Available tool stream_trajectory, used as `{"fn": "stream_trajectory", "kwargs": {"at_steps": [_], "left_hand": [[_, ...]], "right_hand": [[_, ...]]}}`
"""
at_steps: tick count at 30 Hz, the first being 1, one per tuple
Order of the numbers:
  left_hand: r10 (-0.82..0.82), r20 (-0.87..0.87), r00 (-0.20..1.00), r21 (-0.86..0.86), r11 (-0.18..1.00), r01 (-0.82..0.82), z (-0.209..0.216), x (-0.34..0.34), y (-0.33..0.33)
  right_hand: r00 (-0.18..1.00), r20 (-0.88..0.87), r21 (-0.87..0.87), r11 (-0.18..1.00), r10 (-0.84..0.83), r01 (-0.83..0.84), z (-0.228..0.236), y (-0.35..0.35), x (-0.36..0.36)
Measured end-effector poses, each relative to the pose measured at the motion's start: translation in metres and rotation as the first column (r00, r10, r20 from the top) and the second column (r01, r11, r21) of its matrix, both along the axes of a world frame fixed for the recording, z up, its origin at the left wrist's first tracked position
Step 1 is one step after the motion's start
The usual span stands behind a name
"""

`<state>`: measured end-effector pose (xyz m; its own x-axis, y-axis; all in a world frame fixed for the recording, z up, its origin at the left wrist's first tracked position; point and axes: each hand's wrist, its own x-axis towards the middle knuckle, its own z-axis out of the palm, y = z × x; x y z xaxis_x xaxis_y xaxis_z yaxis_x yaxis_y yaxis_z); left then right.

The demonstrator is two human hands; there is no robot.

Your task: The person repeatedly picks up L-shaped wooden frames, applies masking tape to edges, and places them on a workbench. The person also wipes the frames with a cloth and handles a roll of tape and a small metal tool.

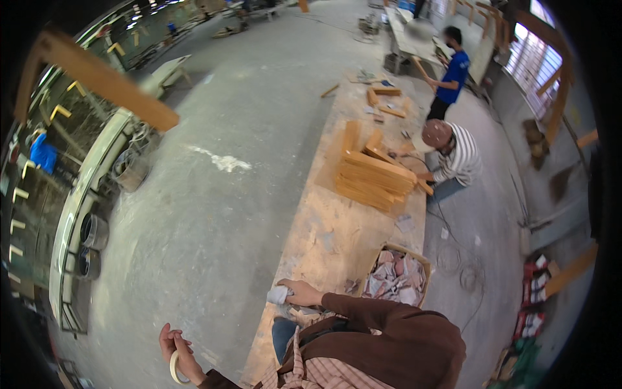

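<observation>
My left hand hangs over the concrete floor at the lower left, its fingers hooked through a pale roll of tape. My right hand rests on the near end of a long wooden workbench, closed on a small crumpled whitish cloth or paper. Brown jacket sleeves cover both my forearms. Small scraps lie on the bench just beside the right hand.
A cardboard box of reddish and grey sheet scraps sits right of my hand. A stack of wooden boards lies mid-bench. A person in a striped shirt crouches beside it; another in blue stands farther back. Cables coil on the floor.
</observation>
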<state>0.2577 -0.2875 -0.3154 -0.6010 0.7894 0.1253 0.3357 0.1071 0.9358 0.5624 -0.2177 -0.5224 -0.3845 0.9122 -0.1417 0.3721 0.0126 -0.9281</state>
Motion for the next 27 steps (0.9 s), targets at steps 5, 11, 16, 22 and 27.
{"fn": "stream_trajectory", "kwargs": {"at_steps": [5,11,16,22,27], "left_hand": [[0.152,0.015,0.988,0.097,0.983,-0.153,-0.005,-0.027,-0.027],[0.281,-0.169,0.945,0.368,0.907,-0.204,0.012,-0.074,-0.081],[0.495,-0.225,0.84,0.368,0.841,-0.397,0.01,-0.101,-0.163],[0.615,-0.353,0.705,0.323,0.787,-0.525,0.02,-0.169,-0.214],[0.501,-0.254,0.827,0.477,0.809,-0.344,0.067,-0.248,-0.181]], "right_hand": [[0.997,-0.048,0.035,0.998,0.056,-0.054,0.009,0.007,-0.001],[0.976,-0.216,0.092,0.996,0.006,0.014,-0.022,0.029,-0.055],[0.958,-0.172,0.145,0.968,0.229,-0.206,-0.031,0.024,-0.111],[0.875,-0.191,0.105,0.896,0.445,-0.432,-0.019,0.014,-0.184],[0.893,-0.156,-0.005,0.904,0.422,-0.428,-0.015,0.01,-0.192]]}}
